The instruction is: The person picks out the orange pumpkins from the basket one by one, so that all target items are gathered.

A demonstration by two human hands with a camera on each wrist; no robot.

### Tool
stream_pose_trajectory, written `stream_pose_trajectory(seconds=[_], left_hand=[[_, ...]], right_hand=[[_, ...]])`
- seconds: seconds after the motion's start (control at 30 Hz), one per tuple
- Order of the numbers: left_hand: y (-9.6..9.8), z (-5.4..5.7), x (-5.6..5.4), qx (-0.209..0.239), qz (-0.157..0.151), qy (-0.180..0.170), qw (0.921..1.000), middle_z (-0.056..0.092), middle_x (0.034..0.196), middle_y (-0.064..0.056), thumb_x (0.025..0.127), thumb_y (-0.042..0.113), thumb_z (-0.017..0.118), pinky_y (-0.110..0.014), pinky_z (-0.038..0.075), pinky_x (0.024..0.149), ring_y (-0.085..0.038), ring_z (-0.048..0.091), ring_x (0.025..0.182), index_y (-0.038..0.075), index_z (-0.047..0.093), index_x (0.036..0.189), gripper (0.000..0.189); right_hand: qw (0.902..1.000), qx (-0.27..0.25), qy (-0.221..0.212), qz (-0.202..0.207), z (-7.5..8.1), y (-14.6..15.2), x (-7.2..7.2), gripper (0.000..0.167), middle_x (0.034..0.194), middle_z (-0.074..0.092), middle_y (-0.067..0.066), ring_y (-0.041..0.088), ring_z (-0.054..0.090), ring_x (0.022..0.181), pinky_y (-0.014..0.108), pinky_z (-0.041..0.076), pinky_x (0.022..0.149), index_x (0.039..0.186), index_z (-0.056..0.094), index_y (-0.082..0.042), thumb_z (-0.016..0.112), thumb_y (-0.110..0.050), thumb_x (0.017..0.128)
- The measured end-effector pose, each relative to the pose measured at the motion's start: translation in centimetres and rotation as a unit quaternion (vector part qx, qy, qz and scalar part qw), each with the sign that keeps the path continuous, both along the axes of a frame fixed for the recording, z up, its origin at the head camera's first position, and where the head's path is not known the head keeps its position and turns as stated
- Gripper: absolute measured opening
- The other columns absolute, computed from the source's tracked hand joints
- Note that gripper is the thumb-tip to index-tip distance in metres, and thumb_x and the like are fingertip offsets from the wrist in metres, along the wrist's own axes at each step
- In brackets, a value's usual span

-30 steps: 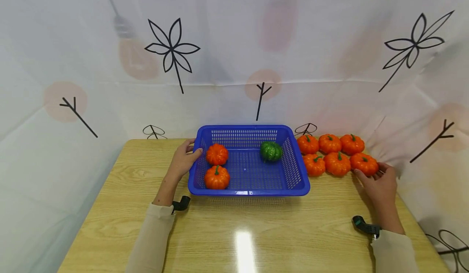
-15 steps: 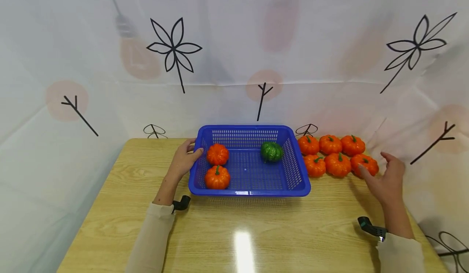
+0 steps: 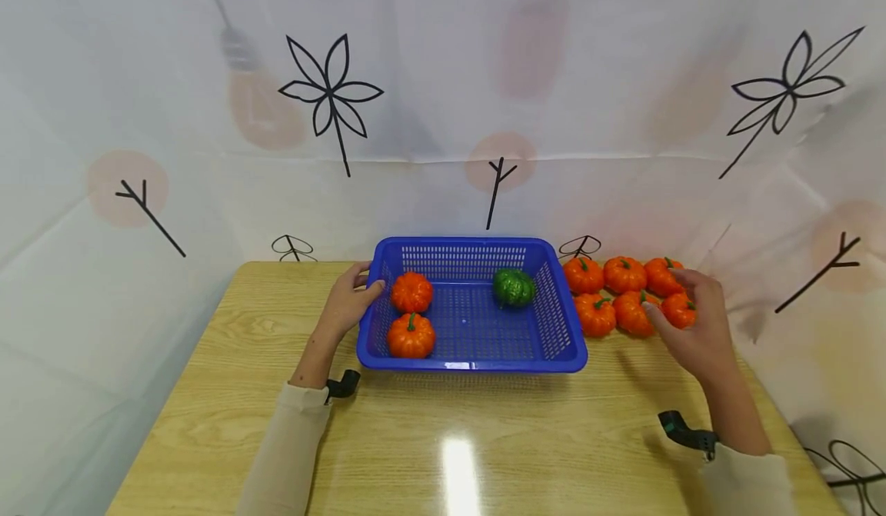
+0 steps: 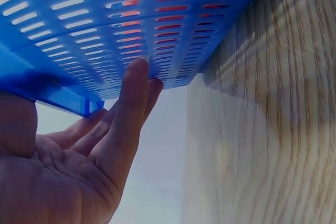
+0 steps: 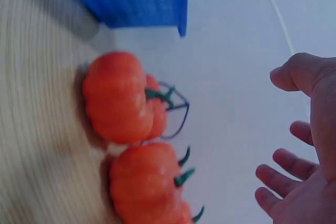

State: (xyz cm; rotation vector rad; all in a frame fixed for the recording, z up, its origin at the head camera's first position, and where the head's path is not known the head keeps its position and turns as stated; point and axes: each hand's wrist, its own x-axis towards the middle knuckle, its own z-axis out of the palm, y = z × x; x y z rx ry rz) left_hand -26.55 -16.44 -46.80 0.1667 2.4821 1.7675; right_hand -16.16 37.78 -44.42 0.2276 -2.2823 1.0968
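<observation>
My left hand (image 3: 346, 303) holds the left rim of a blue plastic basket (image 3: 471, 364). Its thumb lies over the rim while the fingers (image 4: 134, 93) rest against the slotted outer wall in the left wrist view. Inside the basket sit two orange pumpkins, one farther back (image 3: 411, 293) and one nearer (image 3: 411, 336), plus a green pumpkin (image 3: 514, 287). Above the right end of the loose orange pumpkins hovers my right hand (image 3: 699, 331), fingers spread and holding nothing. It partly hides the rightmost pumpkins (image 3: 678, 311).
Two rows of orange pumpkins, including a front-row one (image 3: 595, 315), stand right of the basket on the wooden table (image 3: 512, 439). A patterned white cloth (image 3: 429, 116) hangs behind and along both sides.
My right hand has come off the front right pumpkin, drawn back right, then moved left and up over the group. The left hand and basket stay put.
</observation>
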Motion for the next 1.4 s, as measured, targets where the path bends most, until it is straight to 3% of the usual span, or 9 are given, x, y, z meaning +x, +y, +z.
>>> stream_pose_trajectory(seconds=[0.2,0.27,0.43,0.7,0.97,1.23,1.4], left_hand=[[0.1,0.1,0.1,0.001,0.0,-0.002,1.0,0.063,0.143,-0.026,0.104,0.023,0.067,-0.052,0.064,0.09,-0.044,0.067,0.125,0.007,0.05,0.156,0.057],[0.1,0.2,0.1,0.001,0.0,-0.002,1.0,0.062,0.143,-0.026,0.104,0.022,0.067,-0.053,0.063,0.09,-0.045,0.067,0.125,0.007,0.049,0.156,0.057],[0.1,0.2,0.2,-0.004,0.0,0.0,1.0,0.062,0.144,-0.027,0.104,0.023,0.067,-0.054,0.063,0.091,-0.045,0.066,0.126,0.006,0.048,0.157,0.058],[0.0,0.0,0.1,-0.003,0.001,0.005,1.0,0.063,0.143,-0.026,0.105,0.023,0.067,-0.054,0.063,0.091,-0.045,0.067,0.125,0.007,0.05,0.156,0.057],[0.0,-0.1,0.0,-0.002,0.002,0.005,1.0,0.063,0.143,-0.027,0.105,0.023,0.067,-0.053,0.064,0.089,-0.045,0.067,0.124,0.005,0.05,0.156,0.056],[0.0,-0.1,0.0,-0.003,0.002,0.005,1.0,0.063,0.142,-0.027,0.105,0.023,0.067,-0.053,0.064,0.089,-0.045,0.067,0.124,0.005,0.05,0.156,0.057],[0.0,-0.1,-0.1,-0.006,0.0,0.006,1.0,0.063,0.142,-0.027,0.105,0.023,0.066,-0.052,0.064,0.09,-0.045,0.066,0.125,0.005,0.049,0.156,0.057]], right_hand=[[0.998,0.021,0.009,0.059,1.1,-3.1,0.1,0.069,0.147,0.046,0.021,-0.002,0.034,0.134,0.009,0.031,0.105,0.145,0.052,0.009,0.077,0.016,0.081],[0.9968,0.025,0.006,0.075,1.4,-4.1,0.1,0.069,0.149,0.043,0.027,0.0,0.034,0.136,0.008,0.031,0.107,0.144,0.052,0.008,0.077,0.015,0.081],[0.9934,0.043,-0.002,0.106,2.1,-6.7,0.0,0.071,0.149,0.045,0.022,0.005,0.037,0.137,0.008,0.03,0.112,0.145,0.054,0.004,0.08,0.014,0.08],[0.9822,0.079,-0.012,0.17,2.5,-10.7,-0.1,0.071,0.151,0.05,0.016,0.028,0.048,0.136,0.011,0.032,0.115,0.147,0.055,-0.004,0.084,0.007,0.083],[0.9733,0.1,-0.031,0.204,2.0,-14.2,-0.8,0.066,0.149,0.053,0.01,0.031,0.046,0.144,0.017,0.027,0.122,0.146,0.055,-0.007,0.085,-0.006,0.087],[0.9645,0.113,-0.038,0.235,1.7,-17.4,-1.2,0.062,0.147,0.053,0.009,0.029,0.05,0.138,0.019,0.035,0.118,0.145,0.056,-0.007,0.084,-0.012,0.09],[0.9564,0.126,-0.057,0.257,1.6,-19.2,-1.4,0.059,0.147,0.052,0.008,0.027,0.051,0.134,0.041,0.046,0.114,0.144,0.056,-0.009,0.083,-0.016,0.092]])
